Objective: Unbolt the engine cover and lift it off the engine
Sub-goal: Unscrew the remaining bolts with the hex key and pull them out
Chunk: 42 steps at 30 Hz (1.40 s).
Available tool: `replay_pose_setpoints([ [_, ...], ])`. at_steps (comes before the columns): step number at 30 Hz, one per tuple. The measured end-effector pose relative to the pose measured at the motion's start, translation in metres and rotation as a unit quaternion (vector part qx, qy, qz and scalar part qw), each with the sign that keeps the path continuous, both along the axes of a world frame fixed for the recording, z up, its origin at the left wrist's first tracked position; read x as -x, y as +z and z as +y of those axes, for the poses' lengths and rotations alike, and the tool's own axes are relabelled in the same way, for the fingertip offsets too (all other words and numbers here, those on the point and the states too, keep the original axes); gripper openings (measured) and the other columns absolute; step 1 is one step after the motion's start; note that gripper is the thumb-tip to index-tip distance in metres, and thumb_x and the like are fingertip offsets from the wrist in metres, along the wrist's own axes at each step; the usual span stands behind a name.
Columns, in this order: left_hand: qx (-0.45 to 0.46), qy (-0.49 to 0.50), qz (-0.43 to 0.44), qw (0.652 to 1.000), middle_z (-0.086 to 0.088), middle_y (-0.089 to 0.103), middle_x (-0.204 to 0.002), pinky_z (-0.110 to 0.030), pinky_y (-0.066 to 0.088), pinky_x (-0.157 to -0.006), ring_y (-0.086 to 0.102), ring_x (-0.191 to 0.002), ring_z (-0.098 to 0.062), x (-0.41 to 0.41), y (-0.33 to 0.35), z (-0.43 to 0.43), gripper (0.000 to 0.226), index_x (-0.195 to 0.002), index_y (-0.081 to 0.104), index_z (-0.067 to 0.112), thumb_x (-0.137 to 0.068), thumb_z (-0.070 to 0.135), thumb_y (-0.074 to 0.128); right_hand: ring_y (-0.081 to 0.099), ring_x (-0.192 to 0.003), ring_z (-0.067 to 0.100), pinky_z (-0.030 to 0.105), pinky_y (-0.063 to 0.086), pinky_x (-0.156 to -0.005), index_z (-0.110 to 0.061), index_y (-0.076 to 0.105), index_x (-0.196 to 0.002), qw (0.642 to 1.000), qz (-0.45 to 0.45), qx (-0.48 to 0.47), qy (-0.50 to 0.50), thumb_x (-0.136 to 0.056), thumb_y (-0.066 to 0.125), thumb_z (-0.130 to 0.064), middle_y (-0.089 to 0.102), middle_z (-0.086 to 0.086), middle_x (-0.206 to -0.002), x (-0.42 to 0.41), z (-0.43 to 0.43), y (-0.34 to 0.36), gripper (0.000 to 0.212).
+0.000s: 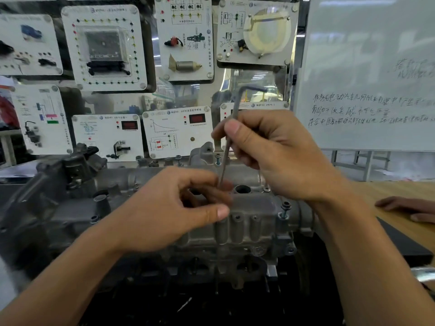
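Two hands | right hand (277, 156) pinches upright hex key (235, 107) over engine cover (247, 222) | left hand (169, 208) curled, grip unclear

Bright, even indoor light. Ceiling strips glare off the whiteboard (367, 43) and the clear display panel (256, 78). Wide-angle distortion bows the frame edges. The left edge smears with blur; the engine (247, 231) underside falls into deep shadow.

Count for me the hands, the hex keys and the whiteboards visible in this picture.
Hands: 3 (left hand, right hand, another person's hand)
Hex keys: 1 (the hex key held by the right hand)
Whiteboards: 1 (the whiteboard)
Total: 5
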<state>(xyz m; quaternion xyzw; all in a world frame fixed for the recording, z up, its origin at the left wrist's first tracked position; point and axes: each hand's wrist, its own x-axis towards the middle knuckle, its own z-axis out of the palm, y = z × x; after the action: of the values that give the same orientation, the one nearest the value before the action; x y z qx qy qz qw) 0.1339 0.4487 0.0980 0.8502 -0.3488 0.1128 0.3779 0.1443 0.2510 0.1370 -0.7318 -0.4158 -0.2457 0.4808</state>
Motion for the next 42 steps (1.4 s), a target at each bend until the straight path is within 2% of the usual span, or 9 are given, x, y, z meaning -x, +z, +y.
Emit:
replay_pose_setpoints([
  [5,0.016,0.049,-0.049,0.997,0.021,0.075,-0.08,-0.015,0.055,-0.073,0.071,-0.075,-0.001,0.003,-0.004,-0.006,0.015,-0.089,0.079,0.038,-0.078,0.028,0.081,0.038,-0.053,0.031,0.027,0.032,-0.048,-0.018,0.07,-0.085,0.999,0.0,-0.045,0.001,-0.099,0.049,-0.024,0.043,0.023,-0.062,0.004,0.002,0.011,0.026],
  [11,0.063,0.108,-0.068,0.99,0.024,0.075,-0.094,-0.009,0.055,-0.067,0.072,-0.083,0.003,0.01,0.009,0.031,0.034,-0.102,0.071,0.046,-0.069,0.051,0.071,0.042,-0.056,0.04,0.042,0.035,-0.048,-0.016,0.068,-0.083,0.999,-0.022,-0.027,0.024,-0.101,0.049,-0.02,0.048,0.03,-0.066,0.006,0.031,0.012,0.027],
  [14,0.144,0.131,-0.045,0.98,0.014,0.078,-0.086,-0.006,0.052,-0.07,0.073,-0.084,0.0,0.008,0.012,0.058,0.024,-0.096,0.074,0.042,-0.076,0.032,0.067,0.048,-0.061,0.04,0.041,0.04,-0.051,-0.005,0.068,-0.085,0.999,-0.013,0.036,0.029,-0.103,0.049,-0.019,0.054,0.028,-0.069,0.003,0.045,0.007,0.03],
  [21,0.048,0.091,-0.035,0.994,0.018,0.077,-0.094,-0.006,0.05,-0.079,0.071,-0.093,0.003,0.02,0.011,0.067,0.036,-0.103,0.075,0.03,-0.088,-0.001,0.065,0.057,-0.057,0.018,0.03,0.045,-0.053,-0.006,0.069,-0.086,0.99,0.021,0.139,-0.005,-0.102,0.053,-0.022,0.066,0.001,-0.068,0.0,0.062,-0.001,0.028],
  [26,0.07,0.03,-0.028,0.997,0.017,0.076,-0.102,-0.008,0.05,-0.085,0.07,-0.102,0.0,0.023,0.012,0.068,0.03,-0.108,0.075,0.032,-0.081,0.025,0.064,0.049,-0.052,0.005,0.019,0.038,-0.05,-0.006,0.067,-0.083,0.986,0.026,0.163,-0.018,-0.102,0.052,-0.022,0.061,-0.006,-0.065,-0.001,0.067,-0.007,0.029],
  [31,0.073,0.052,-0.034,0.995,0.021,0.077,-0.09,-0.008,0.051,-0.079,0.072,-0.09,0.003,0.018,0.008,0.062,0.021,-0.097,0.078,0.039,-0.082,0.03,0.068,0.05,-0.055,0.002,0.017,0.04,-0.055,-0.006,0.068,-0.087,0.985,0.033,0.17,-0.018,-0.102,0.052,-0.021,0.061,-0.006,-0.067,-0.002,0.069,-0.009,0.027],
  [35,0.071,0.069,-0.024,0.995,0.017,0.077,-0.092,-0.012,0.053,-0.083,0.072,-0.093,0.0,0.013,0.005,0.062,0.019,-0.102,0.079,0.028,-0.089,0.017,0.069,0.052,-0.057,0.001,0.02,0.044,-0.057,-0.005,0.069,-0.088,0.985,0.048,0.165,-0.006,-0.102,0.052,-0.02,0.061,-0.004,-0.067,-0.004,0.07,-0.008,0.026],
  [39,0.06,0.085,-0.035,0.994,0.017,0.077,-0.088,-0.011,0.052,-0.081,0.073,-0.088,0.001,0.014,0.004,0.06,0.016,-0.096,0.079,0.03,-0.09,0.02,0.068,0.058,-0.059,0.022,0.034,0.047,-0.056,-0.002,0.07,-0.086,0.991,0.031,0.126,0.014,-0.1,0.056,-0.021,0.066,0.008,-0.069,-0.008,0.068,-0.01,0.028],
  [42,0.049,0.108,-0.066,0.991,0.022,0.075,-0.079,-0.007,0.05,-0.073,0.071,-0.076,0.005,0.016,0.003,0.06,0.014,-0.087,0.078,0.036,-0.087,0.024,0.071,0.049,-0.049,0.003,0.016,0.038,-0.05,-0.001,0.072,-0.08,0.998,0.017,0.014,0.051,-0.096,0.064,-0.02,0.065,0.009,-0.064,-0.01,0.072,-0.012,0.026],
])
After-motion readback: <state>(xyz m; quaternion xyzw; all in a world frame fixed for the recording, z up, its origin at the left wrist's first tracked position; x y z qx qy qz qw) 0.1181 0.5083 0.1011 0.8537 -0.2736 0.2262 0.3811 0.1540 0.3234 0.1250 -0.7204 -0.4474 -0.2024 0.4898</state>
